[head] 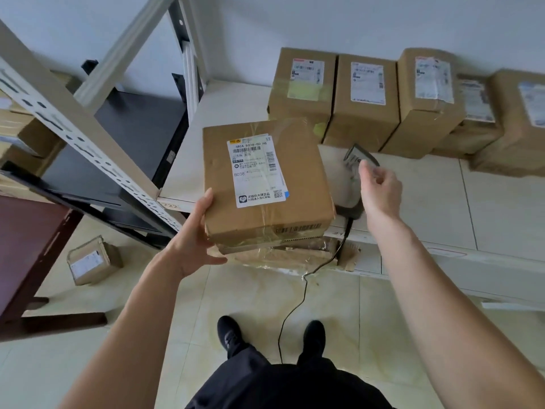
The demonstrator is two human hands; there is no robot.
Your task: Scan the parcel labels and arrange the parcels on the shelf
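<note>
The left hand (pixel 188 240) holds a labelled parcel (pixel 265 184) in its grip at the shelf (pixel 442 208) edge, while the right hand (pixel 380 187), loosely curled, hovers at the scanner (pixel 358 156), grasping nothing.

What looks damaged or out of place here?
Two things. The lower box, under the parcel the left hand holds, is crushed at its front edge, with torn cardboard and loose tape. A small parcel lies tilted on the floor left of the shelf, away from the row of boxes.
</note>
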